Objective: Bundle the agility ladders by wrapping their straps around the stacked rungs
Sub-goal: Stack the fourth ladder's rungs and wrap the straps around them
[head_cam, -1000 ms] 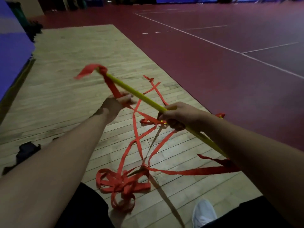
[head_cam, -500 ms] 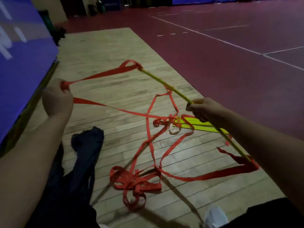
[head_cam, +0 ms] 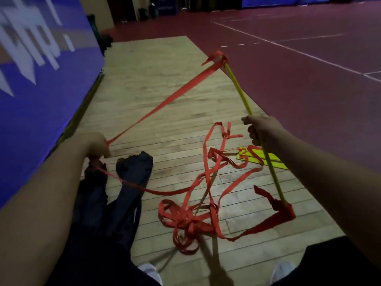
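My right hand point(head_cam: 260, 130) grips a stack of yellow rungs point(head_cam: 239, 87) edge-on, held in the air and slanting from upper left to lower right. A red strap point(head_cam: 165, 103) runs taut from the rungs' far end down to my left hand point(head_cam: 95, 144), which pinches it at the left. From that hand the strap drops to a tangled red heap point(head_cam: 189, 219) on the wooden floor. Another red strap end point(head_cam: 282, 209) hangs at the rungs' near end. More yellow rungs point(head_cam: 266, 159) lie flat on the floor under my right arm.
A dark blue bag point(head_cam: 132, 174) lies on the wooden floor point(head_cam: 156, 83) below my left hand. A blue padded wall point(head_cam: 41, 75) runs along the left. Dark red court flooring point(head_cam: 309, 89) borders the wood on the right. My white shoes point(head_cam: 283, 271) show at the bottom.
My left hand pulled the strap farther left and down, drawing it taut. The rungs' far end swung to the right and stands steeper in my right hand.
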A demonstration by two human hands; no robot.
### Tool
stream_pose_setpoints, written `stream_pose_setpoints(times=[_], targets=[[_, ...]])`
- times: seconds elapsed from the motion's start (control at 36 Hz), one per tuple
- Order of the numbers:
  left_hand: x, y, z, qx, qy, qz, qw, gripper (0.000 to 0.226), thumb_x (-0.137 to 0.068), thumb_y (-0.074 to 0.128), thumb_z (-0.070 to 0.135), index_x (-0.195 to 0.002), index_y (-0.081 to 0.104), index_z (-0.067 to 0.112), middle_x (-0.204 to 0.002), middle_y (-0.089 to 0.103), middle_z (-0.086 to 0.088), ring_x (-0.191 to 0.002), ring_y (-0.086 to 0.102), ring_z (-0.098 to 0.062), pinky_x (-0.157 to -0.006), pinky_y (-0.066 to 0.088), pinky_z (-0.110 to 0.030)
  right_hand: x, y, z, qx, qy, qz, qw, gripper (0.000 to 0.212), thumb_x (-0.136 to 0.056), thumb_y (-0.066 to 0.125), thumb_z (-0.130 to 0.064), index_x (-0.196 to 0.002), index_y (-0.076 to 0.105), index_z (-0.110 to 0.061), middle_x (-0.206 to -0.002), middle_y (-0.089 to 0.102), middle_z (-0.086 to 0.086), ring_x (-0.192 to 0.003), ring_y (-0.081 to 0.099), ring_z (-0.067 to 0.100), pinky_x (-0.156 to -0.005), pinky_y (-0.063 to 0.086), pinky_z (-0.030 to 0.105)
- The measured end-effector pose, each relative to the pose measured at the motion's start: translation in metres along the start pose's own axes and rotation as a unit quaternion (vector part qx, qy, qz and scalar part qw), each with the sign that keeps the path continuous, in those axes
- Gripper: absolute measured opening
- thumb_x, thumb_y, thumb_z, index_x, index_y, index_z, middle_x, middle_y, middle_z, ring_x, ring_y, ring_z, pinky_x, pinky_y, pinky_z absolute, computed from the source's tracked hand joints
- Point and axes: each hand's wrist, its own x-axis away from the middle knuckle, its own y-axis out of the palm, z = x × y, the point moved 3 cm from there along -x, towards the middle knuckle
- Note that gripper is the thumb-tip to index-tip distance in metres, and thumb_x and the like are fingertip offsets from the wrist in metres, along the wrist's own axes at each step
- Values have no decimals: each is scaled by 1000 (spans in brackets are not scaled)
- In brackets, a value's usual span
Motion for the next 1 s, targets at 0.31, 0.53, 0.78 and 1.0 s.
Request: stream_pose_setpoints(times=[0.31,0.53,0.78,1.0], targets=[[42,86,99,-3,195,-291,937,13,-97,63,21,-107,71,22,-109,75,-7,-99,71,-15,-93,54,-28,22,50,-20,-181,-8,-54,982,15,-98,56,-32,-94,57,-18,-95,68,5,-74,61,16,-56,42,26],[45,137,157,-135,208,-311,918,32,-98,61,29,-127,62,17,-119,68,-2,-100,64,-11,-79,50,-21,34,59,-31,-279,7,-136,951,18,-100,43,-32,-103,45,-15,-104,76,15,-59,51,14,-45,34,22],[43,101,169,142,335,-263,893,92,-81,70,51,-155,23,21,-154,37,7,-134,39,-6,-107,37,-20,33,61,-30,-337,33,-115,934,27,-98,45,-36,-92,52,-10,-65,45,1,-56,45,12,-59,38,28],[60,102,216,437,386,-275,765,66,-79,75,55,-133,46,30,-131,60,8,-121,60,-6,-95,49,-18,35,75,-28,-262,7,-189,946,53,-88,58,-62,-99,56,-11,-67,53,-1,-59,49,12,-63,42,29]])
